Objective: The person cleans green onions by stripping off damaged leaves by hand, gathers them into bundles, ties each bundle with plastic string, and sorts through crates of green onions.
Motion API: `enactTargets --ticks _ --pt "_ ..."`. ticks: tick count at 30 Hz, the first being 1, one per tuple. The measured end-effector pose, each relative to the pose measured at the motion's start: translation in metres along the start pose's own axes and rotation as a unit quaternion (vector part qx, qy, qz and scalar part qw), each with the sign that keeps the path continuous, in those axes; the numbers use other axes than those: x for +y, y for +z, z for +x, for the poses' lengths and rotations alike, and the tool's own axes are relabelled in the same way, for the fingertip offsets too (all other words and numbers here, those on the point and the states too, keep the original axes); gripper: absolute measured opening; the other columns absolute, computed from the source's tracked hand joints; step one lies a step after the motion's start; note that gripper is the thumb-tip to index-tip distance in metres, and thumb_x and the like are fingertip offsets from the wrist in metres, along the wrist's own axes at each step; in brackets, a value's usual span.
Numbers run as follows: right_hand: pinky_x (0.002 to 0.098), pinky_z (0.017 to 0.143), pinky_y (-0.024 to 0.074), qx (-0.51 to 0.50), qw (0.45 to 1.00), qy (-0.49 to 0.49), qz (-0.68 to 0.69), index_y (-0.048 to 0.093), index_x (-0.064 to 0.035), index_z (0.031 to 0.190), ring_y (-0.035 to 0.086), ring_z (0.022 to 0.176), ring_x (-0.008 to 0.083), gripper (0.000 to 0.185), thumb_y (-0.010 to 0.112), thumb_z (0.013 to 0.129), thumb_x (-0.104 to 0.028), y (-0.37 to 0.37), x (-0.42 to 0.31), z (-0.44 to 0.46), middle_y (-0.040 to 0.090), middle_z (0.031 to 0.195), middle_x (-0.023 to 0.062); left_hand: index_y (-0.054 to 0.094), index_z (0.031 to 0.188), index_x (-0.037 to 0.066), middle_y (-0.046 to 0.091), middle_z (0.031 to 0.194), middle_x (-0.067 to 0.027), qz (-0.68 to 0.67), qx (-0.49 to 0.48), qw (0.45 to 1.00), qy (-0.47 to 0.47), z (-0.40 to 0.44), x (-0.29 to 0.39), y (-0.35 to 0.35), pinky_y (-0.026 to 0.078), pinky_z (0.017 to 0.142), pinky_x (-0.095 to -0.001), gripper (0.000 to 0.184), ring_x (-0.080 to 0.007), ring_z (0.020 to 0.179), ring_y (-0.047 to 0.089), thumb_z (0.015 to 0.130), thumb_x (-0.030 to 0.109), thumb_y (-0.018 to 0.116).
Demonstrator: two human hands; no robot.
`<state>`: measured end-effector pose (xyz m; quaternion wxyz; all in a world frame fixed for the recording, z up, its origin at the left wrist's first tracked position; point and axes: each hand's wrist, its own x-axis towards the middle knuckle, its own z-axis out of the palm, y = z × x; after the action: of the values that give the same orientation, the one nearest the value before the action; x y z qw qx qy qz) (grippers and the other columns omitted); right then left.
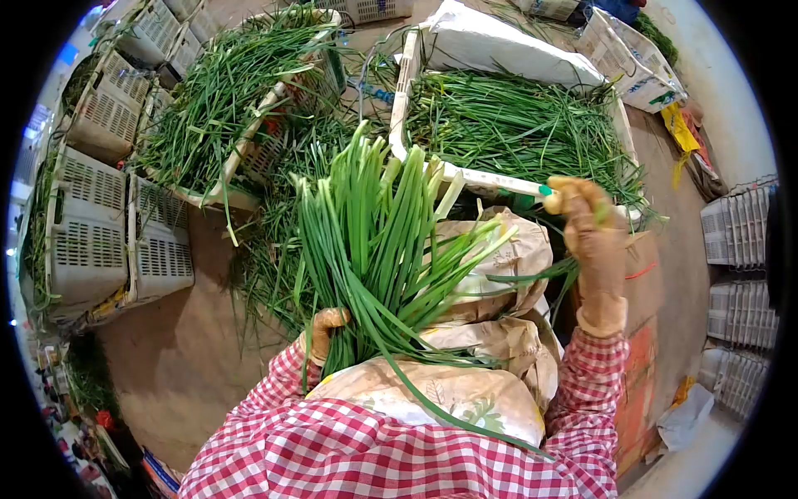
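Note:
A thick bundle of chives point(366, 224) stands fanned out over my lap, pale cut ends pointing up and away. My left hand point(327, 331), gloved in brown, is closed around its lower part near my left knee. One long leaf trails from the bundle across the printed cloth point(449, 391) on my lap. Raised at the right is my right hand point(592, 229), also gloved and somewhat blurred. Its fingers are curled, with a bit of green showing among them. A few chive leaves point(536, 273) hang beside that wrist, apart from the main bundle.
Ahead stands a white crate point(490, 179) full of chives, a white sheet point(507, 46) folded at its back. Another heaped crate point(220, 200) tilts at left. Loose chives point(274, 266) cover the floor between. Stacked crates point(91, 233) line the left side, more point(736, 229) the right.

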<state>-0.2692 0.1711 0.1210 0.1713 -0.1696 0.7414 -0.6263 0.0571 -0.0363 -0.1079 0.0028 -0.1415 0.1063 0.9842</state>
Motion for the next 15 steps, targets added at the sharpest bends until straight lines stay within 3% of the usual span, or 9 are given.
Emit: enactTargets --ticks 1,2,3,5,7,8,9,12,15 --pt "0.0198 0.069 0.0495 -0.002 0.999 -0.016 0.039 0.065 -0.0031 0.106 0.063 0.078 0.0107 0.027 0.065 0.089 -0.025 -0.002 -0.016 -0.001 0.068 0.090 0.0052 0.056 0.115 -0.008 0.061 0.114 -0.0207 0.009 0.069 0.995 -0.073 -0.001 0.001 -0.010 0.049 0.094 -0.0419 0.047 -0.0308 0.102 0.061 0.076 0.017 0.062" --pt "0.0215 0.070 0.0504 -0.032 0.999 -0.009 -0.014 0.065 -0.0027 0.106 0.064 0.079 0.0125 0.030 0.065 0.089 -0.027 0.007 -0.026 -0.004 0.068 0.092 0.0064 0.055 0.118 -0.007 0.060 0.117 -0.0209 0.049 0.054 0.997 -0.034 0.001 0.008 0.068 0.048 0.095 -0.0408 0.048 -0.0310 0.105 0.060 0.077 0.015 0.062" --pt "0.0232 0.071 0.0514 -0.062 0.996 -0.001 -0.068 0.064 -0.0023 0.107 0.065 0.080 0.0143 0.032 0.065 0.089 -0.029 0.021 -0.035 -0.006 0.069 0.093 0.0076 0.055 0.119 -0.007 0.060 0.117 -0.0210 0.059 0.042 0.997 -0.035 0.003 0.013 0.101 0.048 0.095 -0.0409 0.048 -0.0311 0.105 0.060 0.077 0.015 0.062" --pt "0.0267 0.075 0.0523 -0.170 0.966 0.098 -0.169 0.066 -0.0046 0.106 0.066 0.082 0.0173 0.035 0.066 0.086 -0.034 0.047 -0.041 -0.006 0.069 0.097 0.0108 0.055 0.119 -0.007 0.060 0.117 -0.0211 0.060 0.032 0.996 -0.053 0.003 0.012 0.107 0.048 0.095 -0.0411 0.048 -0.0313 0.105 0.060 0.077 0.015 0.062" --pt "0.0304 0.074 0.0519 -0.232 0.957 0.069 -0.162 0.067 -0.0058 0.105 0.066 0.082 0.0192 0.037 0.067 0.084 -0.036 0.065 -0.033 -0.005 0.068 0.100 0.0119 0.055 0.119 -0.008 0.060 0.117 -0.0212 0.061 0.026 0.996 -0.063 0.000 0.011 0.098 0.048 0.095 -0.0413 0.048 -0.0314 0.105 0.061 0.078 0.015 0.062" --pt "0.0314 0.072 0.0509 -0.257 0.947 0.013 -0.192 0.066 -0.0058 0.108 0.065 0.080 0.0189 0.034 0.067 0.084 -0.030 0.070 -0.026 0.000 0.069 0.096 0.0112 0.054 0.119 -0.008 0.060 0.117 -0.0213 0.062 0.024 0.996 -0.062 0.000 0.011 0.091 0.048 0.095 -0.0414 0.048 -0.0315 0.105 0.061 0.078 0.015 0.062" --pt "0.0314 0.072 0.0509 -0.259 0.947 0.012 -0.190 0.066 -0.0058 0.108 0.065 0.080 0.0189 0.034 0.067 0.084 -0.030 0.073 -0.023 -0.001 0.069 0.096 0.0112 0.054 0.119 -0.008 0.060 0.117 -0.0214 0.059 0.021 0.996 -0.062 -0.002 0.010 0.084 0.048 0.095 -0.0415 0.048 -0.0316 0.105 0.061 0.078 0.015 0.061" --pt "0.0259 0.063 0.0460 -0.241 0.961 0.085 -0.108 0.069 -0.0046 0.101 0.055 0.067 0.0087 0.024 0.069 0.086 -0.023 0.074 -0.019 -0.003 0.065 0.077 0.0005 0.054 0.120 -0.008 0.060 0.117 -0.0216 0.050 0.015 0.997 -0.050 -0.005 0.008 0.063 0.048 0.095 -0.0418 0.048 -0.0319 0.105 0.061 0.078 0.015 0.061" --pt "0.0291 0.070 0.0493 -0.185 0.965 0.092 -0.163 0.067 -0.0032 0.103 0.060 0.073 0.0134 0.025 0.066 0.086 -0.021 0.056 -0.014 0.014 0.068 0.082 0.0074 0.055 0.118 -0.009 0.060 0.116 -0.0228 0.058 -0.025 0.998 0.011 -0.009 0.013 0.059 0.048 0.096 -0.0413 0.048 -0.0325 0.103 0.061 0.077 0.016 0.062"
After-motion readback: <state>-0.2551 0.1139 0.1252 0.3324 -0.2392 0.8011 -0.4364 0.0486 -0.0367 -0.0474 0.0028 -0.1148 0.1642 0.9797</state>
